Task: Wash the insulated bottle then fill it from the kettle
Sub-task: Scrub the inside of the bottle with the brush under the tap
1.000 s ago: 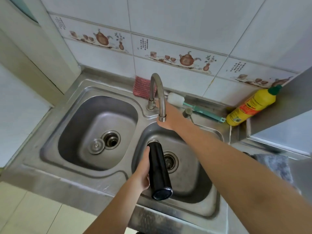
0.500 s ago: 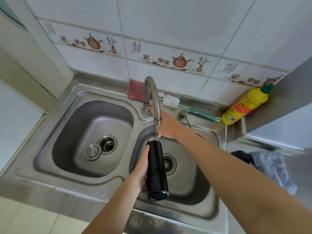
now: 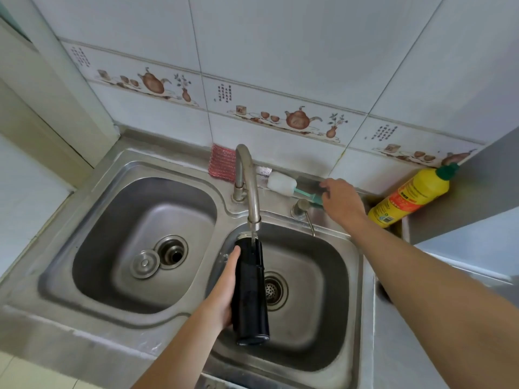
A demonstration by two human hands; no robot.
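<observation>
2 hands we see, our left hand (image 3: 224, 296) wrapped round the black bottle (image 3: 250, 290) under the running tap (image 3: 248, 181), our right hand (image 3: 341, 199) pinching the green brush handle (image 3: 307, 195).

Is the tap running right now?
Yes, on: a thin stream falls from the tap spout into the black bottle mouth.

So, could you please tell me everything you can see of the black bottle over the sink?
The insulated bottle is a tall, slim black cylinder with a glossy finish and a silvery metal rim at its open mouth. It has no lid on. It is held over the right basin, its mouth right under the faucet spout, where a thin stream of water meets it. The left hand grips its side, thumb along the upper body. Its base points toward the camera.
</observation>
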